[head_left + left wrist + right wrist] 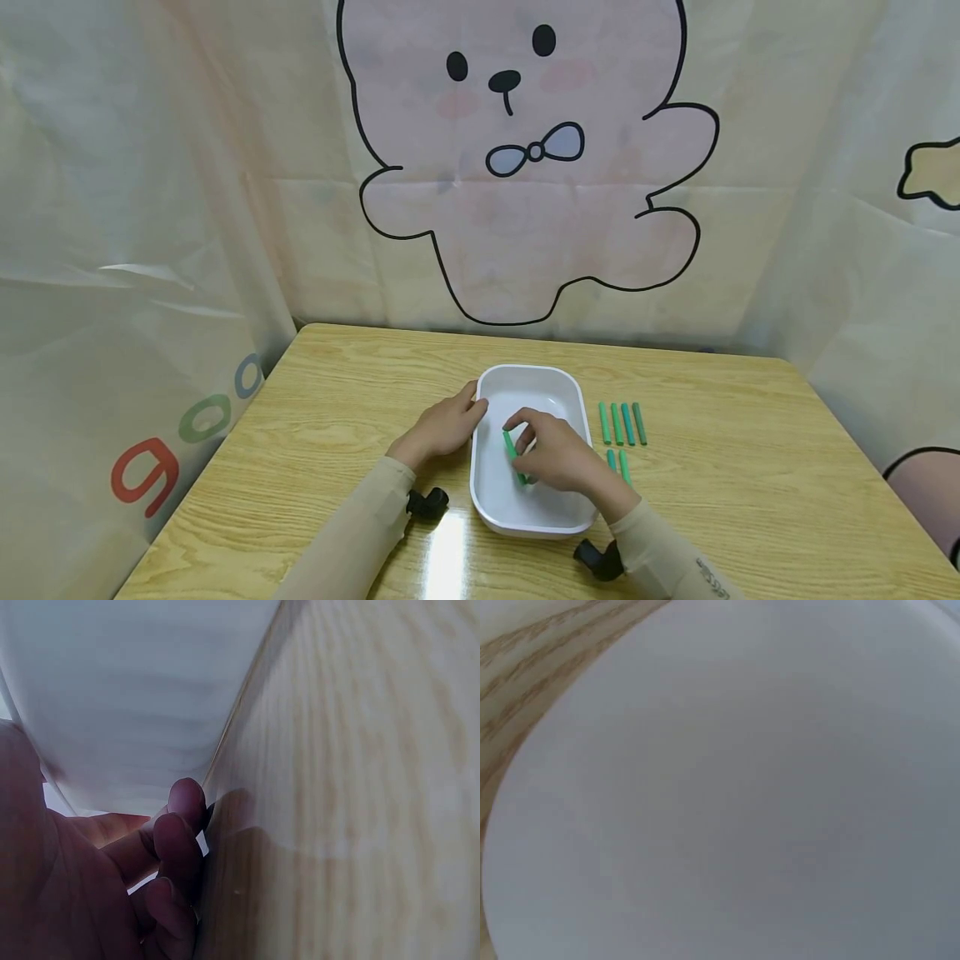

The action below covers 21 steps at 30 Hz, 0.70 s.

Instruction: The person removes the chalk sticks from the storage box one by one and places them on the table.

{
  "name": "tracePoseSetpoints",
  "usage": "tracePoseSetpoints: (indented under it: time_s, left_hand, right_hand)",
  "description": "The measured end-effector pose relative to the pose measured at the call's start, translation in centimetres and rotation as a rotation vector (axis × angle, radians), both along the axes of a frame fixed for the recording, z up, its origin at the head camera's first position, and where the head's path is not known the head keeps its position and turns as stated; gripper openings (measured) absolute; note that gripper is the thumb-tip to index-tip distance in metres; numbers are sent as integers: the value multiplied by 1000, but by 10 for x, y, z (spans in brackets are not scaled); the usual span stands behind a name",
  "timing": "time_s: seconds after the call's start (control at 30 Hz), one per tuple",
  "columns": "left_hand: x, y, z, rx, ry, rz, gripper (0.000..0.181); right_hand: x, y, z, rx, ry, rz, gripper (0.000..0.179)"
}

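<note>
A white plastic tub with rounded corners stands on the table. My left hand holds its left side, the thumb over the rim. In the left wrist view the curled fingers of this hand lie along the outer wall, low by the table. Over the inside of the tub, my right hand pinches a slim green stick between thumb and fingers. The stick slants, its near end partly behind the hand. Only the tub's pale wall fills most of the right wrist view, with no fingers showing.
Right of the tub, several green and teal sticks lie side by side in a row. Nearer me are a teal stick and a green stick, partly behind the right forearm. The wooden table ends at a printed curtain.
</note>
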<state>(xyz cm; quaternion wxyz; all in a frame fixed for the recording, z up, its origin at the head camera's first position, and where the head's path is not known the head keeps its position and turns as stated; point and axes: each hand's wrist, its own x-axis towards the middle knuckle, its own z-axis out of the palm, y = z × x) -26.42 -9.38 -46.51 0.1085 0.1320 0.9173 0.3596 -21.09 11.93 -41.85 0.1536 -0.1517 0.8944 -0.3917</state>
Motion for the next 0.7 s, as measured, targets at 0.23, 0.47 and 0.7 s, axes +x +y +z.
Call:
tracePoseSetpoints:
  time_s: [0.23,0.47,0.7]
  left_hand:
    - [0,-1,0,8,-7,-3,55]
    - [0,0,-1,2,-13,0,57]
    - [-1,0,-3,-4,-18,4,61]
  right_hand:
    - [-1,9,4,-50,-19,-5,44]
    - [-2,20,13,-77,-21,-19,44]
    - [-2,30,21,-139,-18,-12,45]
